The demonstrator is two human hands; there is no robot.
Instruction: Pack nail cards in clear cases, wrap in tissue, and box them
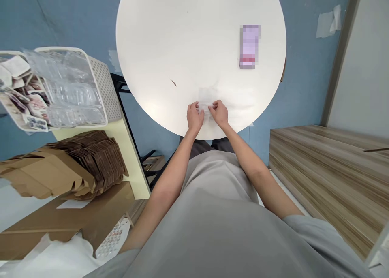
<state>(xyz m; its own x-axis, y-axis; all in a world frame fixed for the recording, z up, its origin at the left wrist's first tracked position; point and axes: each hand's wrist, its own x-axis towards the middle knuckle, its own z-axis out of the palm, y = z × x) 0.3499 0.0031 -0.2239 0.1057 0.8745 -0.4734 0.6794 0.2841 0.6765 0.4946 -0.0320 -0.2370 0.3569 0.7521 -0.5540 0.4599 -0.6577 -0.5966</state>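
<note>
A small see-through plastic piece (208,95) lies near the front edge of the round white table (158,39). Its exact shape is hard to make out against the white top. My left hand (195,116) is at its left side, fingers curled and thumb drawn in against it. On the other side, my right hand (219,113) pinches its right edge between thumb and fingers. Both hands are close together, with a small gap between the fingertips.
A pixelated purple item (249,47) lies at the table's right. To the left stand white baskets (105,83) with clear plastic packs and printed cards, and a stack of folded brown cardboard (91,164). A wood-grain cabinet (328,176) is at the right.
</note>
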